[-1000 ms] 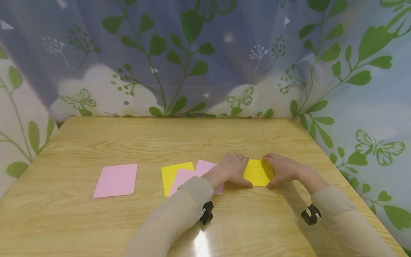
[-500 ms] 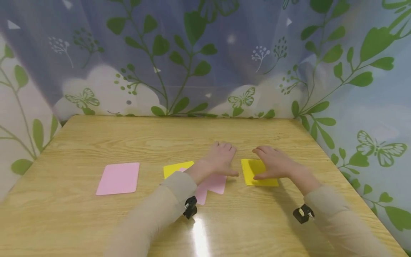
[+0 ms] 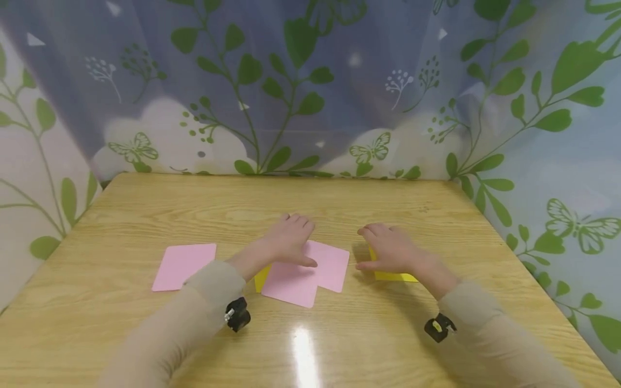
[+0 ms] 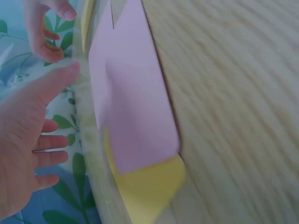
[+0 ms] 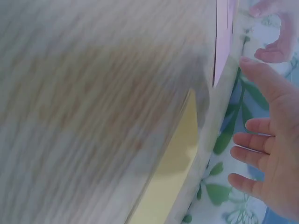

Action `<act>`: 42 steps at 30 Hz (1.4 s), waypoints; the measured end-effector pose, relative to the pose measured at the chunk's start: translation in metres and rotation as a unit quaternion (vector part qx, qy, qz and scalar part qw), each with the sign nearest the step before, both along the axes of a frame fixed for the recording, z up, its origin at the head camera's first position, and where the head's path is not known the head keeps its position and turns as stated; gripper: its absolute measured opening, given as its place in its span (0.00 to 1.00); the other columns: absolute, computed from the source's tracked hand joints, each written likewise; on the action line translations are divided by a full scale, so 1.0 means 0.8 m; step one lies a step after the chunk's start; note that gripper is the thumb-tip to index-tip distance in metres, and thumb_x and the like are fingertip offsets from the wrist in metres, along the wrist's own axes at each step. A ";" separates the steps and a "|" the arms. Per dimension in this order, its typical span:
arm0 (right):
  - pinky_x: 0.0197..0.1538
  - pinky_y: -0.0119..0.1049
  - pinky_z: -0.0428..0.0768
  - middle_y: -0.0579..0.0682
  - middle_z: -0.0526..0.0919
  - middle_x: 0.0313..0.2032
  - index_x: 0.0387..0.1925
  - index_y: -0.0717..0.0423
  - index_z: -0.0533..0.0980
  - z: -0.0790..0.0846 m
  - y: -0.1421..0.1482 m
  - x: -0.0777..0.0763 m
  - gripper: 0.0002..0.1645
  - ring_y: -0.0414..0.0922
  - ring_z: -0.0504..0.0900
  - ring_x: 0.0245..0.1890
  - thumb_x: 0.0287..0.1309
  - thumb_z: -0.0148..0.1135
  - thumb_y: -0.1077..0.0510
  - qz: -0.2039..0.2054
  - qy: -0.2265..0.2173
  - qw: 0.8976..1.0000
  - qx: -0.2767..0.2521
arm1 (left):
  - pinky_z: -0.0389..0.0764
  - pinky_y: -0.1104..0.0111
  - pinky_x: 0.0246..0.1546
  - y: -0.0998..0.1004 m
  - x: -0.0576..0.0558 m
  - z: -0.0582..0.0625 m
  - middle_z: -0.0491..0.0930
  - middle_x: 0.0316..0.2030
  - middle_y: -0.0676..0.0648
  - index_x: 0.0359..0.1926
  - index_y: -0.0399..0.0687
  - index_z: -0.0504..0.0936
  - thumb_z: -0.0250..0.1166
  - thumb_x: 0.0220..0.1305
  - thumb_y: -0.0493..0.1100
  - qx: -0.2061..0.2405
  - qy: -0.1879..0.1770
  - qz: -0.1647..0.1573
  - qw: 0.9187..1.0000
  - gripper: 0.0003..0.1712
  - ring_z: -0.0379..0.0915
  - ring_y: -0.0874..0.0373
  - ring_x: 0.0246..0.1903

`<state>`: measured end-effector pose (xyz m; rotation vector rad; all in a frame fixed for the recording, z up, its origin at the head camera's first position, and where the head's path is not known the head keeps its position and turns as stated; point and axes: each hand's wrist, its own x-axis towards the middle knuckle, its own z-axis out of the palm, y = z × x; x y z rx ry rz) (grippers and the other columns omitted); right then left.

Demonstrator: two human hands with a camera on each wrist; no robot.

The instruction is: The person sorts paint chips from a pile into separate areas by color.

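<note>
My left hand hovers over a loose group of overlapping square cards, thumb spread from the fingers. That group has a front pink card, a second pink card to its right and a yellow card partly covered at the left. In the left wrist view the hand grips nothing and seems apart from the cards. Over the yellow card or stack on the right is my right hand, hiding most of it. The right wrist view shows that hand with spread fingers and nothing held.
Another pink card lies alone on the left of the wooden table, its near corner behind my left sleeve. A leaf-patterned curtain hangs at the table's far edge and right side. Light glares near the front.
Both hands have left the sides of the yellow card and moved left, the left one further, over the pink cards. The front pink card was shifted toward the table's near edge.
</note>
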<state>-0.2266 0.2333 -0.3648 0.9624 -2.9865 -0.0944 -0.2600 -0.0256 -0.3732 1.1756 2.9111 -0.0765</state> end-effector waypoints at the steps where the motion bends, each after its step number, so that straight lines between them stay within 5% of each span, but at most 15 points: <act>1: 0.52 0.55 0.70 0.61 0.71 0.55 0.59 0.65 0.65 0.000 -0.005 0.001 0.47 0.57 0.69 0.56 0.50 0.61 0.34 0.002 0.000 1.000 -0.004 | 0.61 0.53 0.57 -0.007 0.002 0.000 0.69 0.56 0.43 0.59 0.41 0.66 0.62 0.48 0.71 0.000 -0.004 -0.001 1.000 0.47 0.62 0.47 0.57; 13: 0.53 0.54 0.69 0.56 0.70 0.56 0.60 0.62 0.65 -0.014 -0.073 0.022 0.50 0.54 0.68 0.57 0.44 0.63 0.32 0.019 0.003 0.999 -0.027 | 0.57 0.51 0.60 -0.063 0.030 -0.005 0.65 0.62 0.41 0.64 0.40 0.63 0.64 0.43 0.73 -0.008 -0.032 -0.056 0.998 0.56 0.59 0.45 0.61; 19: 0.52 0.49 0.70 0.55 0.69 0.57 0.62 0.61 0.63 -0.019 -0.103 0.034 0.56 0.52 0.67 0.57 0.41 0.59 0.26 0.050 -0.008 0.999 0.003 | 0.58 0.53 0.60 -0.079 0.036 -0.011 0.66 0.60 0.42 0.64 0.42 0.64 0.63 0.42 0.74 -0.014 -0.040 -0.082 0.996 0.55 0.60 0.47 0.60; 29: 0.52 0.46 0.68 0.53 0.68 0.56 0.62 0.61 0.63 -0.027 -0.126 0.045 0.58 0.48 0.65 0.57 0.40 0.59 0.24 0.071 -0.052 0.996 0.013 | 0.55 0.53 0.62 -0.091 0.039 -0.018 0.65 0.61 0.41 0.63 0.44 0.65 0.61 0.44 0.74 -0.002 -0.058 -0.108 0.993 0.53 0.58 0.47 0.61; 42: 0.47 0.42 0.71 0.53 0.70 0.49 0.57 0.61 0.65 -0.025 -0.132 0.031 0.54 0.48 0.69 0.47 0.36 0.66 0.28 0.057 -0.068 0.996 0.008 | 0.54 0.52 0.62 -0.093 0.034 -0.028 0.68 0.58 0.44 0.62 0.43 0.67 0.60 0.50 0.70 0.021 -0.046 -0.113 0.992 0.47 0.61 0.49 0.60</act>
